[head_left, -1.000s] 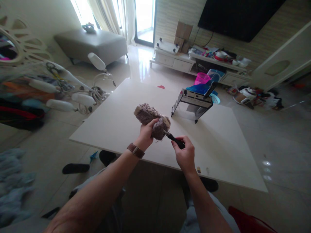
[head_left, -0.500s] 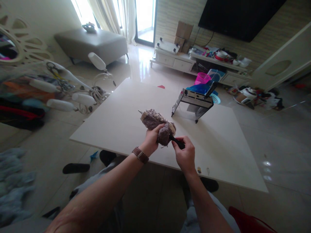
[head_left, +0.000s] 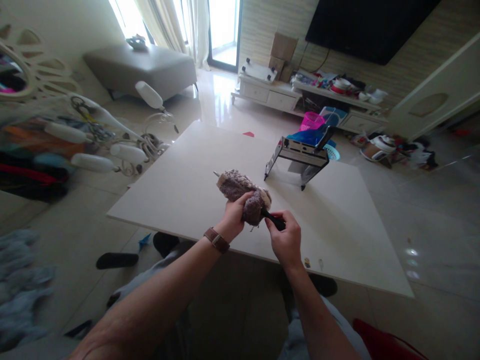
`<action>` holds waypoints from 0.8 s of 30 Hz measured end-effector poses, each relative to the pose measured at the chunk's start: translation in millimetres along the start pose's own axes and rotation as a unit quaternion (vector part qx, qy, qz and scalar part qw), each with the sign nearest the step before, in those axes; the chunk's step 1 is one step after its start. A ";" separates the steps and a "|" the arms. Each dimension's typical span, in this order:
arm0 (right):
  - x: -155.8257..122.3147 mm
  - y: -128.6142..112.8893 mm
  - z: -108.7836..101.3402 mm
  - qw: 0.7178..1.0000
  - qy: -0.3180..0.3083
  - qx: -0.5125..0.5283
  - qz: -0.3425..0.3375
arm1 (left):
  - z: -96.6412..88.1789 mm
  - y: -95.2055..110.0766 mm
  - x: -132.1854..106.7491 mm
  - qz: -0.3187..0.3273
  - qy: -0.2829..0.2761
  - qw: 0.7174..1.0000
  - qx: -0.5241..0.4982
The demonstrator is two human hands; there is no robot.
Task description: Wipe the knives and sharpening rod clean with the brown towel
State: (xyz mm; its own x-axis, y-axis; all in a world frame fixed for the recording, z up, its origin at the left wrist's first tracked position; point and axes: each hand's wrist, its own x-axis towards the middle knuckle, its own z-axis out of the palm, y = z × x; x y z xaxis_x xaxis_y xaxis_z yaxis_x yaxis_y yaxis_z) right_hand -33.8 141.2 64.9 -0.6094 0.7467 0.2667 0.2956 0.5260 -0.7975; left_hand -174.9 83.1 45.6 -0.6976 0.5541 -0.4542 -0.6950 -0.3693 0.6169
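Duster head (head_left: 242, 192), fuzzy brown-grey fabric on a thin rod, held in the air over the near half of the white table (head_left: 195, 175), tilted with its far end toward 10 o'clock. Pale rod tip pokes out at that far end. Left hand (head_left: 235, 217) is wrapped around the lower end of the fuzzy fabric, fingers closed on it, thumb up along its side. Brown watch strap (head_left: 216, 239) on that wrist. Right hand (head_left: 285, 239) sits just at 4 o'clock of the duster head, fingers clamped on the black handle (head_left: 273, 219); handle meets the fabric right between the two hands. Hands are close but not touching.

Outward on the table: black metal stand (head_left: 298, 160) with an angled frame at 1 o'clock from the duster head, well apart. Two small items at the table's near edge, 5 o'clock of the right hand, too small to identify.

Off the table: white bottle-shaped objects with coiled cords (head_left: 123, 145) on the floor at 9 o'clock. Grey sofa (head_left: 142, 67) at 11 o'clock, far. Low white TV cabinet (head_left: 300, 97) with clutter at 1 o'clock, dark TV screen (head_left: 367, 27) above it. Pink basket (head_left: 312, 120) behind the stand. Black slipper (head_left: 116, 260) on the floor at 8 o'clock.
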 end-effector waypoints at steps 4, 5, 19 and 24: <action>0.3 0.0 0.0 1.000 0.001 -0.004 -0.003 | 0.5 0.0 -0.9 0.003 0.002 1.000 -0.007; 0.4 -0.1 0.0 1.000 0.001 -0.004 -0.003 | 0.7 -0.1 -0.9 0.005 0.003 1.000 -0.008; -0.5 -0.4 -1.1 1.000 -0.002 0.003 0.002 | 0.7 0.3 -1.9 -0.010 0.000 1.000 -0.002; -0.6 0.8 -1.1 1.000 -0.002 0.000 0.000 | 2.3 0.4 -2.6 -0.012 0.009 1.000 -0.007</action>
State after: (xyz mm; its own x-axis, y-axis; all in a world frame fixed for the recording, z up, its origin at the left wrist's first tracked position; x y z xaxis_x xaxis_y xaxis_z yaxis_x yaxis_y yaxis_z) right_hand -32.5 141.6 64.8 -0.6121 0.7455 0.2637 0.2954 0.5249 -0.7982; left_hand -173.0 83.2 48.5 -0.6833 0.5500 -0.4802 -0.7140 -0.3660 0.5969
